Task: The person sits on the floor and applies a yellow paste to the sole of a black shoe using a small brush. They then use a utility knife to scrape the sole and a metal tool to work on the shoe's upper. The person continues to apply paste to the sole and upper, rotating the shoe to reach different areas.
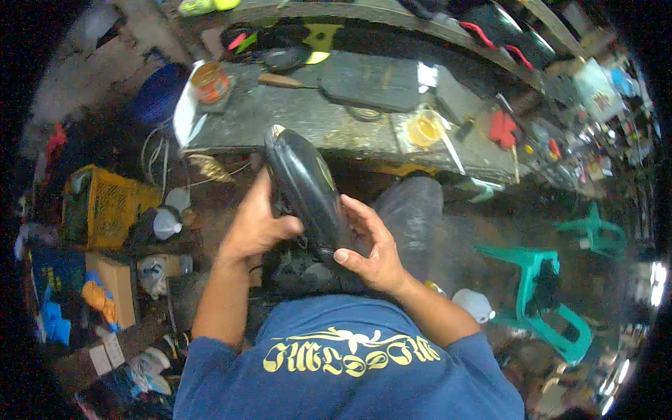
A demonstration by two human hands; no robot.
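Note:
A glossy black shoe [302, 175], with a pale spot at its tip and a yellowish patch on its side, is held tilted in front of my body. My left hand [257, 218] grips it from the left, its thumb over the near part and its other fingers partly hidden behind. At the lower right end of the shoe, my right hand [374, 252] curves round with thumb and fingers on either side of it. Beyond the shoe stands a worn workbench [294, 129].
On the bench lie a dark flat slab [371, 82], a wooden-handled tool [283, 81], an orange tub [210, 84] and an open yellowish container [424, 129]. A yellow crate [108, 206] stands at the left, a green plastic stool [539, 294] at the right.

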